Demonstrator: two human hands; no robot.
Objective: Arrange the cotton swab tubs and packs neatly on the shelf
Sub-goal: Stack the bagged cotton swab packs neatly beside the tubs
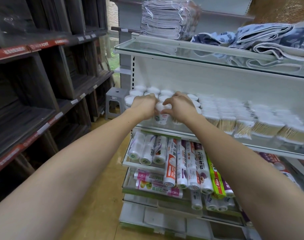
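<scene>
both at the front row of white-lidded round cotton swab tubs (162, 108) on the glass shelf (165, 130): left hand (144, 105) and right hand (179, 105) curled around two tubs. clear wooden-stick swab packs (243, 123) rightward lying uneven, seemingly left to tidy.
</scene>
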